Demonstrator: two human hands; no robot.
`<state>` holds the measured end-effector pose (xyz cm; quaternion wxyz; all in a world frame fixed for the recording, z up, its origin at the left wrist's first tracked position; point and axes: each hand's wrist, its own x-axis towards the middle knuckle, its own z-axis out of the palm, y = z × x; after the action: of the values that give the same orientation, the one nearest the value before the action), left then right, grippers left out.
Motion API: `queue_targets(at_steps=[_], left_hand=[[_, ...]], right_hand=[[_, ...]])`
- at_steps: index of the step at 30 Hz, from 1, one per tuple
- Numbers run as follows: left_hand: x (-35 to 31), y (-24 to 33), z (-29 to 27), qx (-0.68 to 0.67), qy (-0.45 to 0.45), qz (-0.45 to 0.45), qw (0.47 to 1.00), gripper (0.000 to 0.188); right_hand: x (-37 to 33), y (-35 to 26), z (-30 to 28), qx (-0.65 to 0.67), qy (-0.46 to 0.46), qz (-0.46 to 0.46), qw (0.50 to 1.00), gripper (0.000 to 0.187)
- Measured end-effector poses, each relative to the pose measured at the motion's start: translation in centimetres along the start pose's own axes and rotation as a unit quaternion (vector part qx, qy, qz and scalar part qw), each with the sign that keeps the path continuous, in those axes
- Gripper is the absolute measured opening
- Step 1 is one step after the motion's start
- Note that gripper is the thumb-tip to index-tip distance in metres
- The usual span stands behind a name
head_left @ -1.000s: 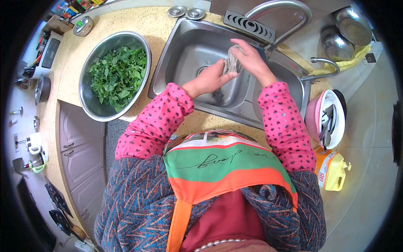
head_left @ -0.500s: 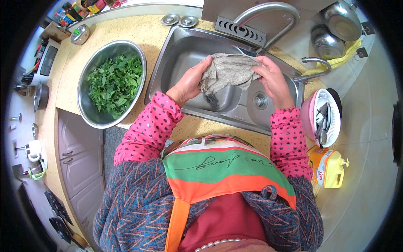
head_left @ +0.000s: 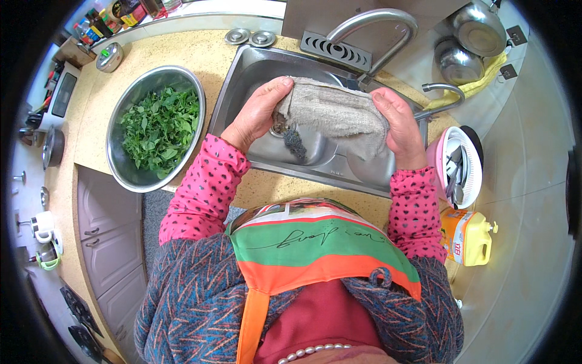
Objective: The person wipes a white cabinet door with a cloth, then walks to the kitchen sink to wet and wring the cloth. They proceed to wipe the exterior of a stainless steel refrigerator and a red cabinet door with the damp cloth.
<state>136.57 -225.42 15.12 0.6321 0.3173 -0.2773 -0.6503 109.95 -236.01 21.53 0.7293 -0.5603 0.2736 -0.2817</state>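
Note:
A greyish, worn cloth (head_left: 336,110) is stretched between my two hands above the steel sink (head_left: 251,79). My left hand (head_left: 259,112) pinches its left end, thumb on top. At the other end my right hand (head_left: 399,124) grips the cloth, with its lower edge hanging down by the palm. Below the cloth, a dark grey scouring pad or clump (head_left: 295,144) lies in the sink basin, near the drain, which the cloth partly covers. The curved tap (head_left: 409,36) arches over the sink's back edge.
Left of the sink stands a large steel bowl (head_left: 113,148) of green leaves (head_left: 160,130). On the right are a pink and white basket (head_left: 476,176) with cutlery and a yellow jug (head_left: 479,239). Steel pots (head_left: 479,36) hang at the back right. Two round drain lids (head_left: 262,39) lie behind the sink.
The bunched cloth is now spread wider and flatter between my hands. My hands have moved further apart, and more of the drain and the dark clump shows beneath.

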Motion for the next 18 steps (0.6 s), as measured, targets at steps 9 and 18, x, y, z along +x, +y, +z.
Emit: queue_targets(at_steps=[9,18], left_hand=[[-1.0,2.5,1.6,0.316,-0.064,0.024,0.946,0.028],[-0.7,4.0,4.0,0.324,-0.122,0.056,0.936,0.021]], right_hand=[[-1.1,-1.4,0.2,-0.172,0.067,-0.093,0.978,0.014],[-2.7,-2.7,1.3,-0.281,-0.079,0.011,0.956,0.061]])
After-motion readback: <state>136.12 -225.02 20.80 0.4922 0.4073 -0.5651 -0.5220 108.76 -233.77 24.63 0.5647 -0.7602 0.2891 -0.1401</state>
